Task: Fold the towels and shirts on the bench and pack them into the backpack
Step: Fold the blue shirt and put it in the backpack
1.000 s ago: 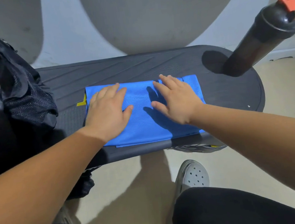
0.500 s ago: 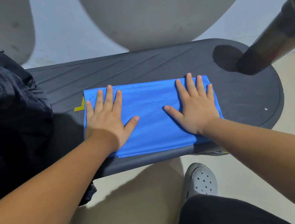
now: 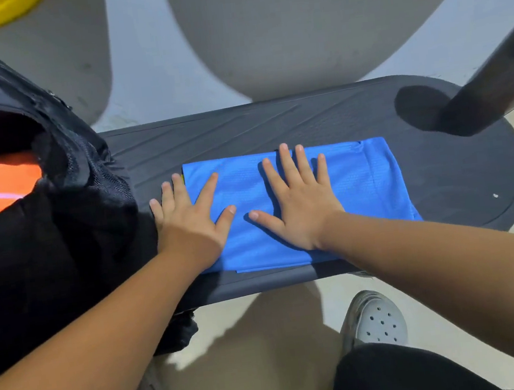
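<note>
Blue cloth (image 3: 360, 183) lies folded into a flat rectangle on the table (image 3: 273, 122), near the front edge and just right of the backpack (image 3: 63, 249). Can't tell if it's a shirt or a towel.

Both hands are fully open, palms down, gripping nothing. The left hand (image 3: 187, 215) sits at the cloth's left edge w/ thumb & index finger on the fabric and the other three fingers off it, on the bare table, close to the backpack's side. The right hand (image 3: 299, 212) is flat on the middle of the cloth, fingers straight & spread.

Handling: looks like thin mesh sports fabric, so prob. very light, soft, no stiffness, maybe a bit slick. The layers would likely slide apart or sag if lifted by one corner. Best bet is to slip fingers under both short ends, or under the near long edge w/ thumbs on top, and carry it flat so the fold holds.

The backpack's mouth is open at left, w/ an orange cloth (image 3: 11, 184) & sth. light blue already inside, so the cloth has a short way to go. A dark bottle (image 3: 493, 87) stands at the table's right end, well apart from the cloth.
</note>
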Demonstrator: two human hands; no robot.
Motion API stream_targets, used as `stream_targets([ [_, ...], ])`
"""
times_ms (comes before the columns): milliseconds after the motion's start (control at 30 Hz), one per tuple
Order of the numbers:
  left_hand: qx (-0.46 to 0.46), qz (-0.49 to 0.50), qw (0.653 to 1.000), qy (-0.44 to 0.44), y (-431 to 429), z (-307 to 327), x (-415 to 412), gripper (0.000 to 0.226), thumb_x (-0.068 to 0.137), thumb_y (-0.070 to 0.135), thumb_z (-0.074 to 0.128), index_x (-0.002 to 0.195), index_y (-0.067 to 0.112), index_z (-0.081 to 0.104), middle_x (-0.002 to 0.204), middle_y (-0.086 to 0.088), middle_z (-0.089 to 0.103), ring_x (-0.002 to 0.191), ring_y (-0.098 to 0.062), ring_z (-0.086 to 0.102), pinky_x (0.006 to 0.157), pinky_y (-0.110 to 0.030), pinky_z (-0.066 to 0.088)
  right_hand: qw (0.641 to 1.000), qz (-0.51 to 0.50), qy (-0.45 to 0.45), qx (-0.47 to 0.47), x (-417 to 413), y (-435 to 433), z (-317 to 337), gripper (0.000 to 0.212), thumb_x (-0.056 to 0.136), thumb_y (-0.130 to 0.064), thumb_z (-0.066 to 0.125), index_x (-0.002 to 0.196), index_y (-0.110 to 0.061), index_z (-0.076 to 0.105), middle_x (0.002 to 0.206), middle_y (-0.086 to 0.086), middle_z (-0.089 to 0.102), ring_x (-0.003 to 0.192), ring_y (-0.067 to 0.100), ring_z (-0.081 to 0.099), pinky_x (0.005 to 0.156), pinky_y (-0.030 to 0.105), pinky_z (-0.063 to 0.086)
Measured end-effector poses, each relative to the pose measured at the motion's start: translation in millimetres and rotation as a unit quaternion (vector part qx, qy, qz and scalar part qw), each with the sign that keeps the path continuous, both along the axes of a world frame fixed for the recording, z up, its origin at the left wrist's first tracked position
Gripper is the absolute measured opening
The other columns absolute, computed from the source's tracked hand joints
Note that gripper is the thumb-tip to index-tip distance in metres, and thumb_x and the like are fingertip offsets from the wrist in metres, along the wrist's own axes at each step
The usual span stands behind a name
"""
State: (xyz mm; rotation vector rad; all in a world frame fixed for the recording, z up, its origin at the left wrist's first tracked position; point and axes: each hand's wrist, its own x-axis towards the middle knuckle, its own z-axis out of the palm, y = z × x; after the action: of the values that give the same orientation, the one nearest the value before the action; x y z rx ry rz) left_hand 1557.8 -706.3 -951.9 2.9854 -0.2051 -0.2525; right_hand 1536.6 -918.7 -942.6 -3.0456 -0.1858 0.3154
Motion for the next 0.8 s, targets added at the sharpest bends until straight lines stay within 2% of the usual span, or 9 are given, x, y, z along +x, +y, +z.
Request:
stream_targets([
  [133, -0.024, -0.011, 0.999, -0.025, 6.3, -7.7, -0.8, 0.068, 0.092, 0.064, 0.044, 0.154, 0.041, 0.027, 0.164, -0.02, 0.009, 0.151, -0.039, 0.009, 0.119, -0.058, 0.007, 0.999, -0.01, -0.001, -0.033, -1.2, 1.9, -7.5, 0.107, 0.081, -0.089, 0.004, 0.16, -0.018, -0.004, 0.165, 0.017, -0.015, 0.151, 0.039, -0.02, 0.118, 0.063, -0.006],
  [267, -0.053, -0.022, 0.997, -0.053, 7.5, -11.3, -1.5, 0.073, 0.088, 0.067, 0.04, 0.15, 0.029, 0.039, 0.161, -0.02, 0.023, 0.149, -0.039, 0.019, 0.117, -0.06, 0.013, 0.999, -0.01, -0.002, -0.034, -1.7, 3.3, -5.8, 0.108, 0.081, -0.09, 0.005, 0.16, -0.017, -0.003, 0.166, 0.017, -0.013, 0.151, 0.039, -0.018, 0.118, 0.063, -0.006],
  [333, -0.06, -0.029, 0.996, -0.053, 7.7, -12.3, -1.0, 0.075, 0.088, 0.067, 0.038, 0.15, 0.026, 0.04, 0.16, -0.018, 0.027, 0.149, -0.037, 0.021, 0.118, -0.06, 0.014, 0.999, -0.01, -0.002, -0.032, -2.0, 2.9, -5.2, 0.107, 0.081, -0.09, 0.006, 0.16, -0.017, -0.003, 0.166, 0.017, -0.013, 0.151, 0.038, -0.018, 0.118, 0.063, -0.006],
  [467, -0.071, -0.032, 0.996, -0.052, 8.1, -13.3, -0.8, 0.072, 0.092, 0.062, 0.046, 0.151, 0.022, 0.038, 0.16, -0.012, 0.029, 0.15, -0.032, 0.018, 0.12, -0.055, 0.01, 1.0, -0.011, -0.003, -0.029, -2.7, 2.9, -5.6, 0.107, 0.082, -0.089, 0.006, 0.16, -0.018, -0.003, 0.166, 0.016, -0.013, 0.151, 0.037, -0.017, 0.119, 0.063, -0.006],
  [600, -0.077, -0.043, 0.994, -0.063, 7.7, -7.1, -1.1, 0.08, 0.087, 0.063, 0.035, 0.149, 0.013, 0.04, 0.155, -0.008, 0.038, 0.143, -0.031, 0.032, 0.116, -0.052, 0.024, 0.999, -0.012, -0.002, -0.032, -1.9, 2.9, -5.7, 0.106, 0.082, -0.089, 0.005, 0.16, -0.019, -0.004, 0.166, 0.015, -0.014, 0.152, 0.036, -0.017, 0.119, 0.062, -0.004],
  [700, -0.083, -0.055, 0.992, -0.083, 8.3, -1.1, -1.9, 0.076, 0.088, 0.056, 0.055, 0.149, 0.012, 0.04, 0.153, -0.007, 0.04, 0.131, -0.032, 0.043, 0.102, -0.049, 0.037, 0.999, -0.013, -0.003, -0.032, -2.0, 3.3, -6.1, 0.106, 0.082, -0.089, 0.006, 0.16, -0.019, -0.003, 0.166, 0.015, -0.013, 0.152, 0.036, -0.017, 0.119, 0.062, -0.004],
  [800, -0.127, -0.067, 0.987, -0.067, 8.6, 4.1, 0.2, 0.084, 0.082, 0.041, 0.074, 0.152, 0.013, 0.036, 0.158, -0.007, 0.034, 0.133, -0.035, 0.042, 0.104, -0.05, 0.039, 0.999, -0.013, -0.002, -0.031, -1.9, 2.4, -5.8, 0.106, 0.082, -0.089, 0.005, 0.16, -0.019, -0.004, 0.166, 0.015, -0.013, 0.152, 0.036, -0.017, 0.119, 0.062, -0.004],
])
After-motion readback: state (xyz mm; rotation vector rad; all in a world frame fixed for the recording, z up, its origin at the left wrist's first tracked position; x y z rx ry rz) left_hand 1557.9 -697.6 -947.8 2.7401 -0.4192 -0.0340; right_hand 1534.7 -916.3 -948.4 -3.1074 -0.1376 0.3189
